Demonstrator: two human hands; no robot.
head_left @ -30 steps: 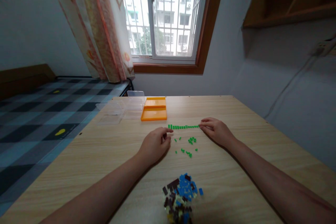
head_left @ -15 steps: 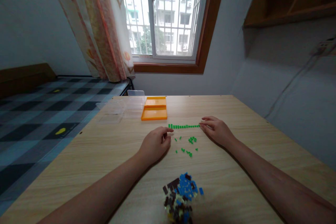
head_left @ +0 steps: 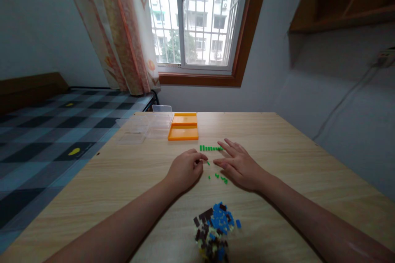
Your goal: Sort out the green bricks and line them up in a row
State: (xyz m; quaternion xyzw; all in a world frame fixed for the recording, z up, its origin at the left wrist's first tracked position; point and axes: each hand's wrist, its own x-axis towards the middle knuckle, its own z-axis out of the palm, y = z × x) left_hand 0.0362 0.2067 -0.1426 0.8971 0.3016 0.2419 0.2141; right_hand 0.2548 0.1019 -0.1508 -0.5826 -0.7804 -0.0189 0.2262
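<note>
A row of small green bricks (head_left: 210,148) lies on the wooden table (head_left: 296,160), its right end hidden behind my right hand. My right hand (head_left: 239,165) rests flat on the table with fingers stretched out, covering part of the loose green bricks (head_left: 218,177) scattered just below the row. My left hand (head_left: 186,169) lies curled on the table to the left of those bricks, its thumb and forefinger tip pressed together close to one green piece; whether anything is between them I cannot make out.
An orange tray (head_left: 183,130) and clear plastic lids (head_left: 145,127) sit at the table's far left. A heap of blue, brown and yellow bricks (head_left: 214,230) lies near the front edge. A bed with a checked cover (head_left: 46,131) stands left of the table.
My right hand has left the right end of the green row and moved left and nearer, opening flat over the loose green bricks. My left hand has barely moved.
</note>
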